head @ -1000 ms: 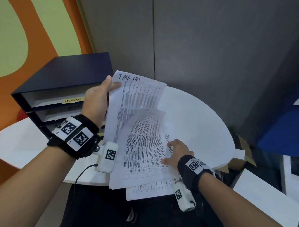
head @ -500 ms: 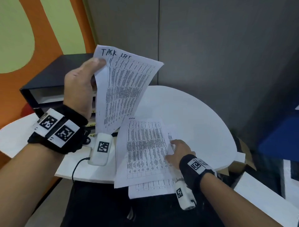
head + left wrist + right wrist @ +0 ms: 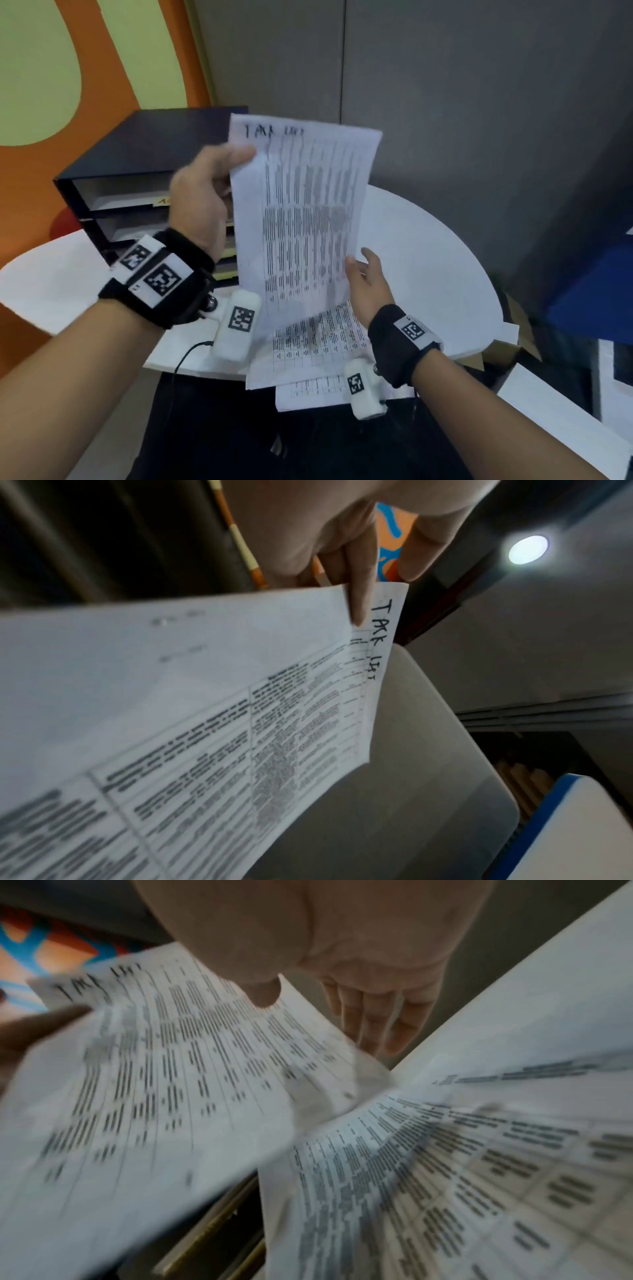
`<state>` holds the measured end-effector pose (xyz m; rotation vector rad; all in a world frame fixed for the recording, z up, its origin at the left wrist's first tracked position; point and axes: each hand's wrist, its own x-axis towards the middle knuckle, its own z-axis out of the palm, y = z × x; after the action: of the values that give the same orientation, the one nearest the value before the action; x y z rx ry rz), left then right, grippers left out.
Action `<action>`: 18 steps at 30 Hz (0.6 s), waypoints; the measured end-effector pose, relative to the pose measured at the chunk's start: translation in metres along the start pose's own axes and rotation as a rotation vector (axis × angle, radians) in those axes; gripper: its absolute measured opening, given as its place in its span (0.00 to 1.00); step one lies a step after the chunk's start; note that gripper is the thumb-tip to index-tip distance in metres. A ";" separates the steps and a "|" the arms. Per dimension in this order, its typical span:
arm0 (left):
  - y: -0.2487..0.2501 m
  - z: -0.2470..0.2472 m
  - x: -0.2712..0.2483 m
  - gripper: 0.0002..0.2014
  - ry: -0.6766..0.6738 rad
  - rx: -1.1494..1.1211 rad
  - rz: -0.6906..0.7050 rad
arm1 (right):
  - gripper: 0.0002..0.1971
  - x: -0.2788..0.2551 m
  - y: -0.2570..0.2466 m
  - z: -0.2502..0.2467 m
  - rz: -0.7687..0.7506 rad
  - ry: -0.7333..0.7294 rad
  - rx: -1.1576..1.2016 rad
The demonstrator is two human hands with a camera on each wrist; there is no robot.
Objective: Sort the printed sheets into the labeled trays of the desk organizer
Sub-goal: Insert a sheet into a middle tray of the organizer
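My left hand pinches the top left corner of a printed sheet headed with handwritten words, and holds it upright above the table. My right hand is lifted beside the sheet's lower right edge, fingers straight and relaxed, thumb at the paper's edge. More printed sheets lie stacked at the near table edge. The dark blue desk organizer with labeled trays stands at the back left, partly hidden by my left hand.
The white round table carries everything. Grey partition walls rise behind it. A cardboard box and white boards sit off the right edge. The stack overhangs the near rim.
My left hand swung the headed sheet to the right, in front of the organizer. My right hand lifted off the stack and rose to the sheet's lower right edge.
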<state>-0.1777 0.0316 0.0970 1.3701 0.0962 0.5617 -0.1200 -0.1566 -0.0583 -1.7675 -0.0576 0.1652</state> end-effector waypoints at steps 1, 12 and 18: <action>-0.011 0.001 -0.001 0.16 -0.007 -0.028 -0.067 | 0.29 0.001 -0.001 0.000 0.014 0.005 0.057; -0.084 -0.038 0.003 0.13 0.031 0.192 -0.358 | 0.09 0.014 0.020 -0.012 -0.032 0.157 0.098; -0.100 -0.077 -0.010 0.11 0.061 0.477 -0.428 | 0.08 0.004 0.017 0.003 0.001 -0.023 0.131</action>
<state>-0.1837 0.0877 -0.0161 1.7293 0.5891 0.2226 -0.1173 -0.1571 -0.0755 -1.6354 -0.0619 0.1860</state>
